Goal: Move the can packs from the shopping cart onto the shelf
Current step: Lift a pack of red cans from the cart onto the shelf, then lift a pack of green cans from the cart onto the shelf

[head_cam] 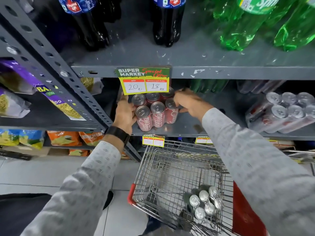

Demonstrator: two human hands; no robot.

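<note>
A shrink-wrapped pack of red cola cans (154, 113) stands on the grey middle shelf (190, 123), just under a yellow price tag. My left hand (125, 112) grips the pack's left side. My right hand (189, 102) holds its right side, fingers curled on the far right can. Below, the wire shopping cart (172, 169) holds a pack of dark green cans (203, 202) lying near its right side.
A silver can pack (283, 113) lies on the same shelf at the right. Cola bottles (167, 21) and green soda bottles (252, 23) stand on the shelf above. A slotted upright post (73, 82) borders the left; snack bags (20, 92) fill the left bay.
</note>
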